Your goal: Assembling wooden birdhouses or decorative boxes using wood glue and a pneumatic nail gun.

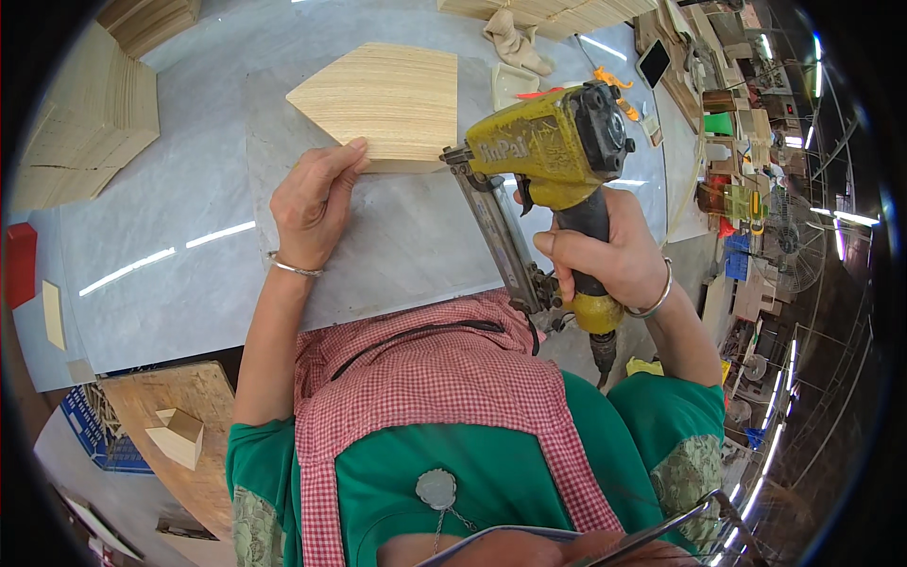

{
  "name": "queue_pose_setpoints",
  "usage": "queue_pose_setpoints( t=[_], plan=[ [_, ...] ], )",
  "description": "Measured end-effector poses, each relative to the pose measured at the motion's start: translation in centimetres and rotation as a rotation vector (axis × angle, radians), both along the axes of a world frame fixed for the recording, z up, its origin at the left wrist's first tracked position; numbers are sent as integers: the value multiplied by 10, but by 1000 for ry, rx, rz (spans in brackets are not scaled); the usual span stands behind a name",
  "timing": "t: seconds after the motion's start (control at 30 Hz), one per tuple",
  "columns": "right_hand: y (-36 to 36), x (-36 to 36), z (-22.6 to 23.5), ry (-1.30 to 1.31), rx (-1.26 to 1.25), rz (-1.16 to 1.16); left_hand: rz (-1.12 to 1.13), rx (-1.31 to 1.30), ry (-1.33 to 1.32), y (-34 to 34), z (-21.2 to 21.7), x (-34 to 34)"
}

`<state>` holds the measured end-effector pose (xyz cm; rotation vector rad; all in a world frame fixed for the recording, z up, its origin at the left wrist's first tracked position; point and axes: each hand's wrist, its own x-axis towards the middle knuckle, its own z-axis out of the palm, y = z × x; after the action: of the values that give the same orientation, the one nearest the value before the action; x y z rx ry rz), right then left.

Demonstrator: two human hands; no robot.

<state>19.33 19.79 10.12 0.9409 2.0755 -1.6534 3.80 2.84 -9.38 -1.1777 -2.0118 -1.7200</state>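
Observation:
A pale house-shaped wooden piece [387, 99] lies on the grey-blue worktable, its pointed end to the left. At its near edge my left hand [316, 194] pinches the wood between thumb and fingers. My right hand [614, 250] is wrapped round the black grip of a yellow pneumatic nail gun [534, 142]. The gun's nose meets the near right corner of the wooden piece, and its long magazine [501, 231] slants down toward me. Whether the nose presses on the wood or only hovers beside it, I cannot tell.
Stacked wooden panels [90, 123] stand at the left; more boards [557, 14] line the far edge. A glove [517, 42], a white tray [512, 85] and a phone [653, 63] lie beyond the gun. A small wooden assembly [178, 437] rests on a lower board at left.

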Motion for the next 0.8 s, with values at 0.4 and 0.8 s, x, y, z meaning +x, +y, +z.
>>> queue_pose_setpoints(
  t=[0.4, 0.8],
  plan=[
    [-2, -4, 2, -55, 125, 63, -11, -46, -59, -3, 1, 1],
    [-24, -39, 4, -31, 82, 164, -38, -15, -28, -8, 3, -6]
  ],
)
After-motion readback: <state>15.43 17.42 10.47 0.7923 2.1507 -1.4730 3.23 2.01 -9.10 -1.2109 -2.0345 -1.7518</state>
